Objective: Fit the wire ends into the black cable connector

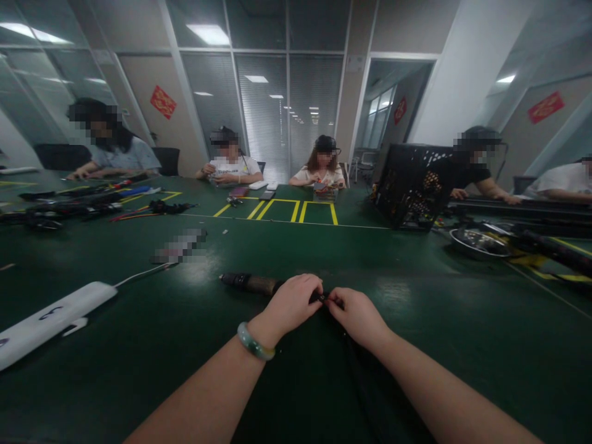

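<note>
On the green table in front of me lies a dark, rod-shaped tool (pixel 259 284) with a brownish barrel and a narrow pale tip pointing left. My left hand (pixel 295 301) is curled over its right end, hiding that part, with thumb and fingers pinched together. Close beside it, my right hand (pixel 358 317) pinches at a small dark piece in line with the tool. The fingertips of both hands nearly meet there, and what lies between them is mostly covered. A dark, soft-looking length (pixel 365 382) hangs below my right hand toward me; its kind is unclear.
At left lies a white power strip (pixel 58 320) with a cable to a blurred-out phone-like object (pixel 180 245). Dark cables (pixel 83 206) are heaped behind. A black perforated case (pixel 409 185) and metal bowl (pixel 481 240) stand right. Several people sit across the table (pixel 277 246).
</note>
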A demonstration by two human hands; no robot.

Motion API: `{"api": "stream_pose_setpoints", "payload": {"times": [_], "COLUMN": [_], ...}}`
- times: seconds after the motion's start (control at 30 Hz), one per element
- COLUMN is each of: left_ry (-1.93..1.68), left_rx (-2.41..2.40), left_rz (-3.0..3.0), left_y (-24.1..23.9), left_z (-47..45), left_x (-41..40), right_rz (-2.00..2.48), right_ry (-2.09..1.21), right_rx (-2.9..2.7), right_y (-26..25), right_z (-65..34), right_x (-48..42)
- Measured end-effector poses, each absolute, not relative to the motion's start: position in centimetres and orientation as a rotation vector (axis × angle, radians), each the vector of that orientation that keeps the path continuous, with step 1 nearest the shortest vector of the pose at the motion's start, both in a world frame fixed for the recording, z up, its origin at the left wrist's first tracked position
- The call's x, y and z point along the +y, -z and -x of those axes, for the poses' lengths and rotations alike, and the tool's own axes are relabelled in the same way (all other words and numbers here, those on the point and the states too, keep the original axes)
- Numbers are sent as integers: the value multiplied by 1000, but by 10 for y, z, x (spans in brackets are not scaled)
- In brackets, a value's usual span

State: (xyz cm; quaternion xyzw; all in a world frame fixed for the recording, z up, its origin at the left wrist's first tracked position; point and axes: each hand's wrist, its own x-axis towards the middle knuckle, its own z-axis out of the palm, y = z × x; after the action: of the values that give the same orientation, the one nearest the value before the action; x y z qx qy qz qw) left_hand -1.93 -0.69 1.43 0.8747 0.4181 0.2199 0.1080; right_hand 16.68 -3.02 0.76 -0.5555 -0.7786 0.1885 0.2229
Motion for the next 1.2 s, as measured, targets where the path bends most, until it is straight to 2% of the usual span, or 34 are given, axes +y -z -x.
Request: {"api": "stream_pose_setpoints", "payload": {"times": [0.43, 1.2], "left_ry": [-692, -672], "left_rx": [1231, 1291], "left_rz": [-2657, -2535], "left_y": [-15, -15], "left_z": [20, 17], "left_x": [-9, -7], "right_rz": [1523, 1516], "right_ry": [-602, -520], "right_rx": [-2124, -2157], "right_y": [-8, -6], "right_z": [-168, -169], "right_x": [-30, -28]}}
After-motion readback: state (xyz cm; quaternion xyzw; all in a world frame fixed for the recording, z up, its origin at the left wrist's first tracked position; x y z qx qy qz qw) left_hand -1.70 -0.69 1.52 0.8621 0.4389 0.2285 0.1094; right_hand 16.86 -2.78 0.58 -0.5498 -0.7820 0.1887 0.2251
